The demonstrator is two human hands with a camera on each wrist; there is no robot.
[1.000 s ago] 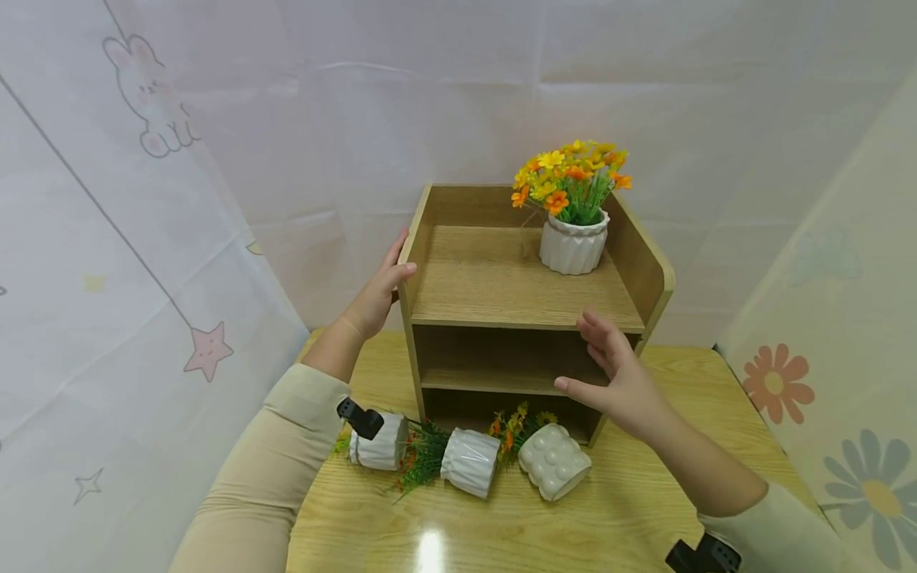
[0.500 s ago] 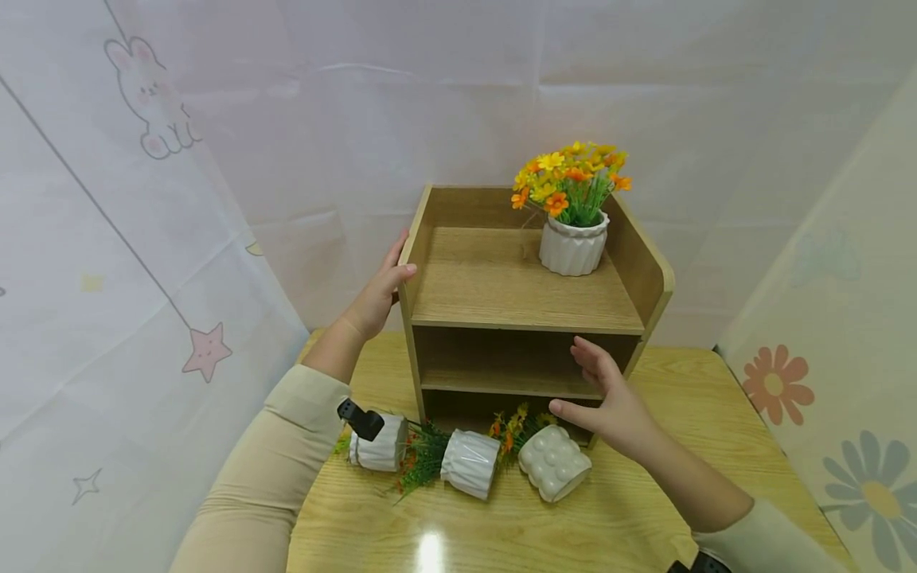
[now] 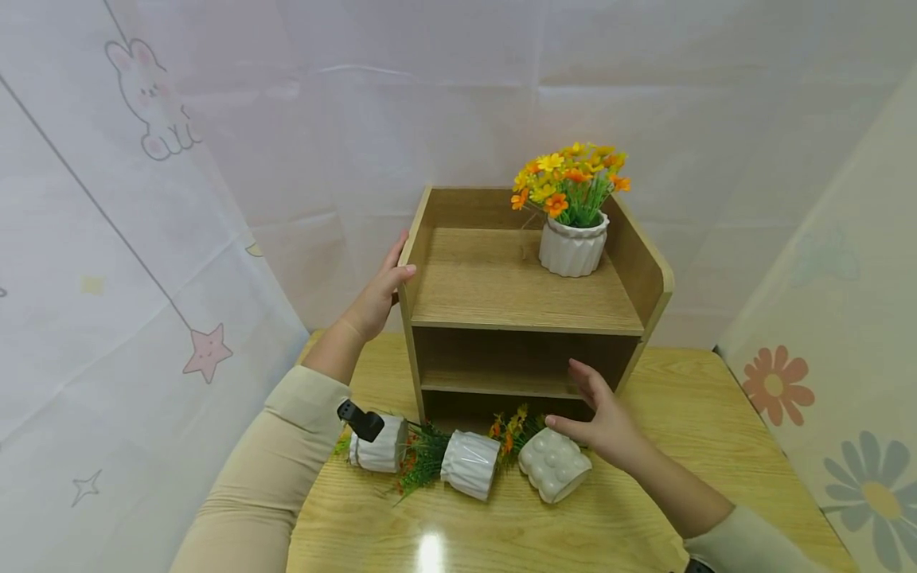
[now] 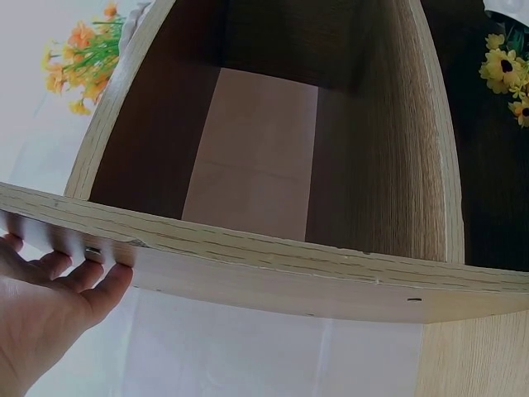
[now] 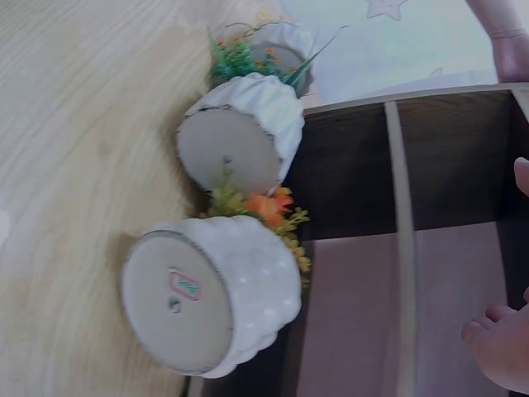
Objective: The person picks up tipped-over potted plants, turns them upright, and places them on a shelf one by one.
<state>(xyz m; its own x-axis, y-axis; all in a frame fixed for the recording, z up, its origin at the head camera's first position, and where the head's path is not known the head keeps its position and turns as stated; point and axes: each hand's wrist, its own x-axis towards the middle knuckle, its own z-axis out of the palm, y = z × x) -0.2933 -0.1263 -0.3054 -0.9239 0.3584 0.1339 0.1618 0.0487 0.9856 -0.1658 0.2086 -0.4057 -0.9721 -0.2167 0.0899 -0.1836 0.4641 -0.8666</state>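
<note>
My left hand (image 3: 372, 302) rests against the outer left side of a small wooden shelf unit (image 3: 530, 325), thumb at its edge. In the left wrist view the fingertips (image 4: 116, 281) touch the side panel. My right hand (image 3: 607, 426) holds nothing; its thumb and fingers are spread apart in front of the lower compartments. Just below its thumb lies a cream bubble-textured flower pot (image 3: 555, 465), tipped over with its base toward me. In the right wrist view that pot (image 5: 215, 294) shows its flat bottom with a small sticker.
A white fluted pot of yellow and orange artificial flowers (image 3: 573, 247) stands upright on the top shelf, at right. Two more white pots, a middle one (image 3: 470, 464) and a left one (image 3: 380, 446), lie on the wooden table (image 3: 516, 541). Printed curtains surround the table.
My right hand has moved down and slightly left, from the top shelf's front edge toward the bubble-textured pot. My left hand stays on the shelf unit's side.
</note>
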